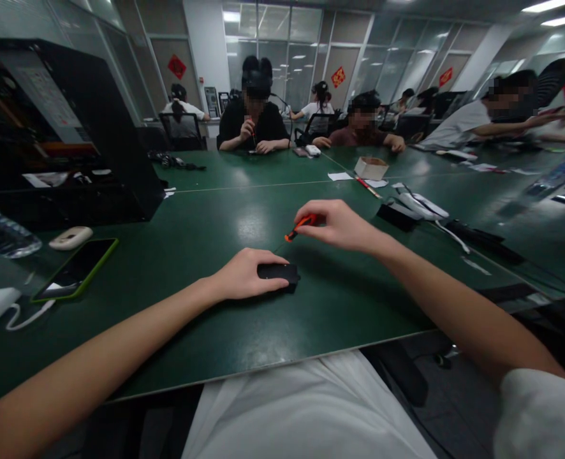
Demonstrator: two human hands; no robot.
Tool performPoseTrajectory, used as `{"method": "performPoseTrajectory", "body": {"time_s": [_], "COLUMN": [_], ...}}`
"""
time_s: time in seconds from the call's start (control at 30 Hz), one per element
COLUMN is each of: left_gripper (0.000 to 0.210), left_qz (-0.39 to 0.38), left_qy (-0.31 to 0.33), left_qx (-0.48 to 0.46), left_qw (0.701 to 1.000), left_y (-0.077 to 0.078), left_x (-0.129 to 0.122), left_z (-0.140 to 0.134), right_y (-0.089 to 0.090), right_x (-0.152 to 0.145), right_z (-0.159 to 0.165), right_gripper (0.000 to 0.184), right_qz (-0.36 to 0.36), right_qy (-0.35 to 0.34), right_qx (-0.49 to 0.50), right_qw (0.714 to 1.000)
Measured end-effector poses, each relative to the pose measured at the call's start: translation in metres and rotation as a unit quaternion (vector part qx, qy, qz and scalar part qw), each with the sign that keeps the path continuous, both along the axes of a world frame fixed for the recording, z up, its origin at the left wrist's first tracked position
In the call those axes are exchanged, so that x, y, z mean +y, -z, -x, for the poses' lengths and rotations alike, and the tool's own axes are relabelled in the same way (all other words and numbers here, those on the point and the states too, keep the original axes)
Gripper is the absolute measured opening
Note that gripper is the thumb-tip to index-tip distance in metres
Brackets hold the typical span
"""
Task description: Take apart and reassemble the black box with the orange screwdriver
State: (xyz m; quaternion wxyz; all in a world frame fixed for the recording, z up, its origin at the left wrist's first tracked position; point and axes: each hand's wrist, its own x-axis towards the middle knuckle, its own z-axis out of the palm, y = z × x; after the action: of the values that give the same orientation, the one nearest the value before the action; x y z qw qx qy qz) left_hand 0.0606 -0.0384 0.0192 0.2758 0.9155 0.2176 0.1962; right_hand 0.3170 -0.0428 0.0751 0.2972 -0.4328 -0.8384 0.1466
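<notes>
On the green table in front of me lies a small black rectangular case (278, 273) with tiny light dots on its face. My left hand (247, 274) grips it from the left, thumb and fingers along its two long sides. Above and to the right, my right hand (333, 223) pinches an orange-and-black screwdriver (305, 222). Its thin shaft slants down to the left, and its tip appears apart from the case. My right palm and fingers cover part of the handle.
At left are a phone with a green edge (76, 269), a beige oval case (71, 238), a clear bottle (9, 233) and a large black open cabinet (120, 127). A small box (371, 167), white cabled device (421, 205) and black strips lie right. Co-workers sit opposite.
</notes>
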Motion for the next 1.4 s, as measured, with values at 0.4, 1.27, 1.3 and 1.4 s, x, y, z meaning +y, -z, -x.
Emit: {"method": "performPoseTrajectory", "body": {"time_s": [0.4,1.27,1.3,1.4], "left_gripper": [0.041,0.046,0.046,0.046], "left_qz": [0.029,0.012,0.012,0.011], "left_qy": [-0.042,-0.059,-0.059,-0.056], "left_qx": [-0.004,-0.003,-0.003,-0.002], "left_qw": [0.999,0.998,0.998,0.998], "left_y": [0.001,0.005,0.005,0.004], "left_x": [-0.005,-0.005,-0.005,-0.006], "left_z": [0.001,0.002,0.002,0.002], "right_y": [-0.126,-0.106,-0.106,-0.105], "right_x": [-0.042,0.004,0.004,0.006], "right_z": [0.014,0.025,0.026,0.025], "right_gripper": [0.014,0.021,0.021,0.022], "right_qz": [-0.031,0.035,0.035,0.041], "right_qy": [-0.143,-0.233,-0.235,-0.24], "right_qx": [-0.253,-0.195,-0.195,-0.199], "right_qw": [0.956,0.952,0.952,0.949]}}
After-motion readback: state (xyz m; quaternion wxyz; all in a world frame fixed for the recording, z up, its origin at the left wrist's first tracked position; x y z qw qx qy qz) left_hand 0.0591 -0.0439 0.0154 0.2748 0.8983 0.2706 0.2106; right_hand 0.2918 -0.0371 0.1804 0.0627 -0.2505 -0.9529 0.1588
